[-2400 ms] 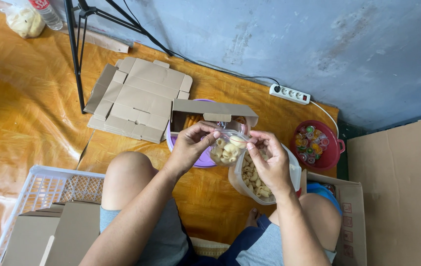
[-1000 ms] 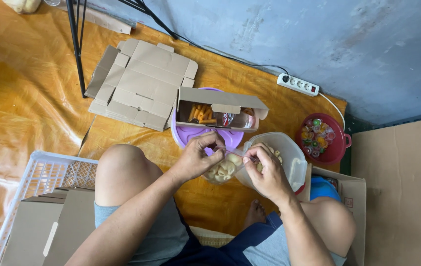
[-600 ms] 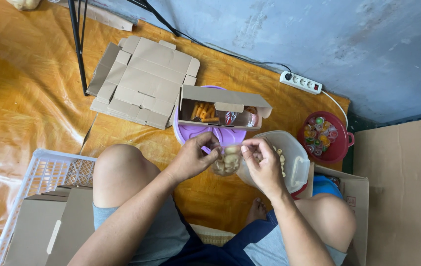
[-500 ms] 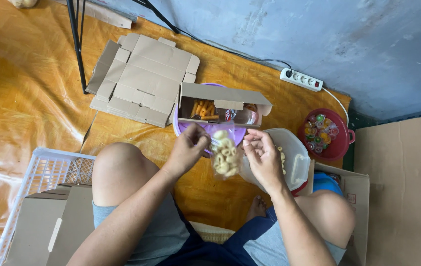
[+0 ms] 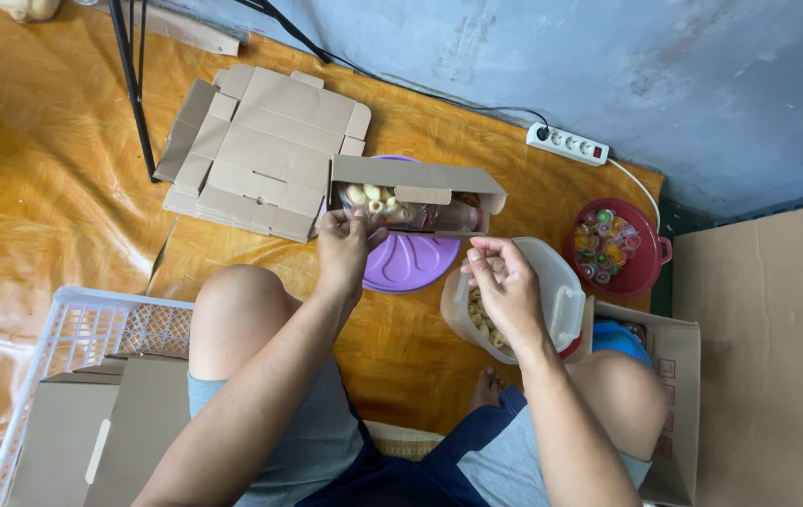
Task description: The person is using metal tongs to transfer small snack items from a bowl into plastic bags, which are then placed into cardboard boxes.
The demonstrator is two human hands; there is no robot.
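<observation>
My left hand (image 5: 345, 246) holds a small clear bag of pale round snacks (image 5: 370, 200) at the left end of an open cardboard box (image 5: 411, 178) that rests on a purple lid (image 5: 411, 263). The bag lies partly inside the box. My right hand (image 5: 503, 282) hovers over a clear plastic tub of snacks (image 5: 561, 293), fingers loosely curled and holding nothing that I can see. I sit on an orange floor mat (image 5: 45, 188) with my knees apart.
Flattened cardboard boxes (image 5: 261, 150) lie behind the box. A white plastic crate (image 5: 92, 319) with folded cartons stands at the left. A red bowl of coloured sweets (image 5: 613, 246), a white power strip (image 5: 568, 144), a black tripod leg (image 5: 134, 84) and a carton (image 5: 674, 376) surround me.
My left hand carried the bag of snacks from above the tub forward into the open box. My right hand let go of the bag and stayed over the tub.
</observation>
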